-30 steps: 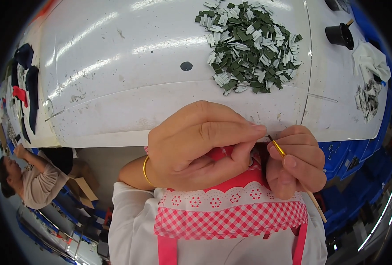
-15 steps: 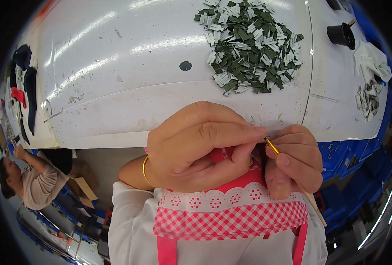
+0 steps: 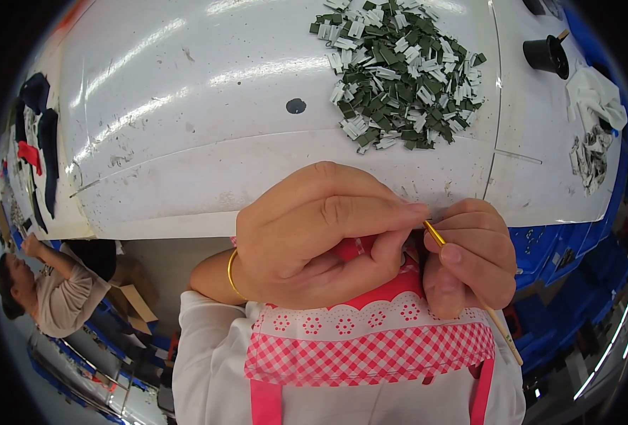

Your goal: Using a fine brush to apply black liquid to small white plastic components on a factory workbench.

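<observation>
My left hand is curled close to my chest, fingertips pinched together on something small that the fingers hide. My right hand sits just to its right, gripping a thin yellow-tipped wooden stick whose tip meets the left fingertips. Both hands hover over the near edge of a white table. A heap of small green and white pieces lies on the table beyond the hands. A gold bangle circles my left wrist.
A black cup with a stick in it and a white cloth with scraps are at the table's right. Dark and red items lie at its left end. Another person works lower left. Blue crates stand at right.
</observation>
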Demonstrator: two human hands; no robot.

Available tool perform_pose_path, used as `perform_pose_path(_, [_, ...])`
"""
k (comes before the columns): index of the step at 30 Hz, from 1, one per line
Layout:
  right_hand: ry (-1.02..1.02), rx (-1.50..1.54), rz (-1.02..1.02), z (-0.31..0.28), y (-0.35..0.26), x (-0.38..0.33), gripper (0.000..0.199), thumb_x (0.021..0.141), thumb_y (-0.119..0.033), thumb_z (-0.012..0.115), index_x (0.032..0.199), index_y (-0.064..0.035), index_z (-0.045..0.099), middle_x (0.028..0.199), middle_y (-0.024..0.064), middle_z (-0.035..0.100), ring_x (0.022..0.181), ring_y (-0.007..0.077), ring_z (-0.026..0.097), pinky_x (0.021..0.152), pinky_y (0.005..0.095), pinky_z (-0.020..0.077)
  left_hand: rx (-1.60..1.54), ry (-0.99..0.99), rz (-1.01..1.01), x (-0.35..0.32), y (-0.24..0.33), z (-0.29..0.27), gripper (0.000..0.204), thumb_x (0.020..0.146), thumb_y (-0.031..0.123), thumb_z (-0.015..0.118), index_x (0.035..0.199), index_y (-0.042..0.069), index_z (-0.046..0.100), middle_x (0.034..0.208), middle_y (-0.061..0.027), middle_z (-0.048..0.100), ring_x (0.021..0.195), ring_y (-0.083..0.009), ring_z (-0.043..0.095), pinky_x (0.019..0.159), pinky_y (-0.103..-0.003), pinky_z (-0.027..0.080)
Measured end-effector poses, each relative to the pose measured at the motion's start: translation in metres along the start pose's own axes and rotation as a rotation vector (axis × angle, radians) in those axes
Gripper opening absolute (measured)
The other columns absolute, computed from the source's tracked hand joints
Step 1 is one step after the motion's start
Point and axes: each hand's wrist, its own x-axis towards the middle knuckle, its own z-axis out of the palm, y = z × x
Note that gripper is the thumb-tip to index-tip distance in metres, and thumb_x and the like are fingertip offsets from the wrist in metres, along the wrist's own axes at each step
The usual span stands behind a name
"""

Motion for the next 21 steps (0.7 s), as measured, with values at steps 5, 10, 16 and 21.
perform_pose_path(5, [0.091,0.031,-0.009,0.0038,0.0006,-0.0009,0.014,0.076,-0.006,0.059,0.087,0.0010,0.064,0.075,0.0119,0.063,0.052,0.0173,0.052,0.045,0.0286,0.0416,-0.009,0.006,-0.011,-0.0002,0.0000,0.0003,0.035,0.063,-0.014,0.069,0.094,0.001,0.073,0.087,-0.0062,0.065,0.054,-0.0060,0.043,0.047,-0.016,0.035])
perform_pose_path(10, [0.103,0.039,-0.023,0.0038,0.0008,-0.0009,0.014,0.076,-0.006,0.059,0.087,0.0008,0.063,0.075,0.0117,0.062,0.052,0.0173,0.052,0.044,0.0286,0.0414,-0.007,0.009,-0.001,0.0006,-0.0011,0.0001,0.035,0.062,-0.014,0.069,0.094,0.001,0.073,0.087,-0.0061,0.065,0.054,-0.0060,0.043,0.047,-0.016,0.035])
perform_pose_path(16, [0.073,0.028,-0.017,0.0030,0.0008,0.0001,0.014,0.075,-0.006,0.059,0.086,0.0008,0.063,0.074,0.0116,0.062,0.051,0.0172,0.052,0.044,0.0284,0.0411,-0.007,0.006,0.001,0.0002,-0.0011,0.0000,0.035,0.062,-0.014,0.069,0.093,0.001,0.073,0.086,-0.0060,0.064,0.053,-0.0058,0.042,0.046,-0.016,0.035])
perform_pose_path(21, [0.075,0.027,-0.008,0.0033,0.0002,0.0000,0.014,0.075,-0.006,0.059,0.086,0.0009,0.063,0.074,0.0115,0.062,0.051,0.0171,0.052,0.044,0.0283,0.0405,-0.014,0.007,-0.005,0.0000,-0.0010,0.0001,0.035,0.062,-0.014,0.069,0.093,0.001,0.073,0.086,-0.0058,0.064,0.052,-0.0056,0.041,0.046,-0.016,0.034])
